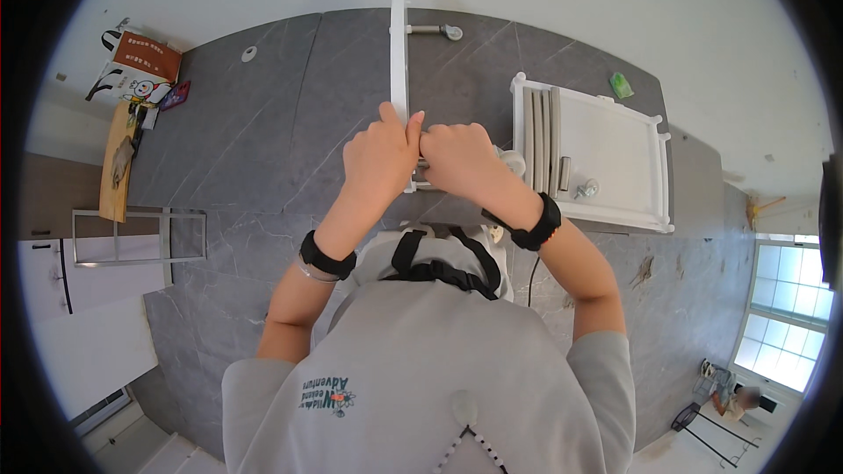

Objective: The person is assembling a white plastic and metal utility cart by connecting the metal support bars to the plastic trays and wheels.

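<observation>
A white frame (399,61), long and narrow from above, stands edge-on on the grey marbled table (246,123) and serves as landmark. Left hand (379,154): grasping the frame, fingers curled around its near part, thumb raised along its right side; most of the frame extends away beyond this hand. Right hand (461,154): clenched, immediately right of the frame and knuckle-close to the left hand; whether it encloses a part cannot be told, the palm being hidden. A whitish wheel (512,161) shows just right of that fist, partly covered by it. Toward the frame's far end, a grey tube (424,29) projects from its right side and ends in a caster (452,32). Right of the frame, well apart from it, lies a white tray-like panel (665,177) bearing several long grey tubes (543,140), a short tube (565,174) and a loose caster (588,188). A green packet (621,85) lies farther right of the frame. Left of it: a small white disc (249,53) and, farther out, a printed bag (145,61).
</observation>
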Motion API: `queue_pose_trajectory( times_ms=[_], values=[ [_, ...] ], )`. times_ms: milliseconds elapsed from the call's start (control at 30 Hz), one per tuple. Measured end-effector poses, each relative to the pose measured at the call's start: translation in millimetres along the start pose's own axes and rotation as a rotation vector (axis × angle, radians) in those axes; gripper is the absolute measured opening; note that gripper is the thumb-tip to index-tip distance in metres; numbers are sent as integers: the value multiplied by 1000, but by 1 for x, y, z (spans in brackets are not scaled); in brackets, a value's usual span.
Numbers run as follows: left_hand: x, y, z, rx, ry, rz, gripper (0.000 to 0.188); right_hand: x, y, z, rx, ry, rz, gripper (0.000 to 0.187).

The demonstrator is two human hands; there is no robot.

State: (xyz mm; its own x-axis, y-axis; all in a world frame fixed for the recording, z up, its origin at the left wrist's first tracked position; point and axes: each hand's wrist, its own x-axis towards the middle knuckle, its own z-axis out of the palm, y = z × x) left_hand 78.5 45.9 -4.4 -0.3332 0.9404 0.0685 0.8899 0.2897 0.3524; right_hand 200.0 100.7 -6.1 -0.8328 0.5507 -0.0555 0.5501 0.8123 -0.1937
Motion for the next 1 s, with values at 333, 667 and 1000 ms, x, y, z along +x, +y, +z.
queue_pose_trajectory(
  times_ms=[333,667,1000],
  values=[
    [-8,-8,3,-126,-3,56,30,-2,-5,-6,88,-151,106,19],
    [-6,-11,4,-200,-42,72,25,-14,5,33,-184,391,-69,12],
    [-6,-12,4,-175,-54,75,27,6,16,-29,190,-515,111,27]
  ],
)
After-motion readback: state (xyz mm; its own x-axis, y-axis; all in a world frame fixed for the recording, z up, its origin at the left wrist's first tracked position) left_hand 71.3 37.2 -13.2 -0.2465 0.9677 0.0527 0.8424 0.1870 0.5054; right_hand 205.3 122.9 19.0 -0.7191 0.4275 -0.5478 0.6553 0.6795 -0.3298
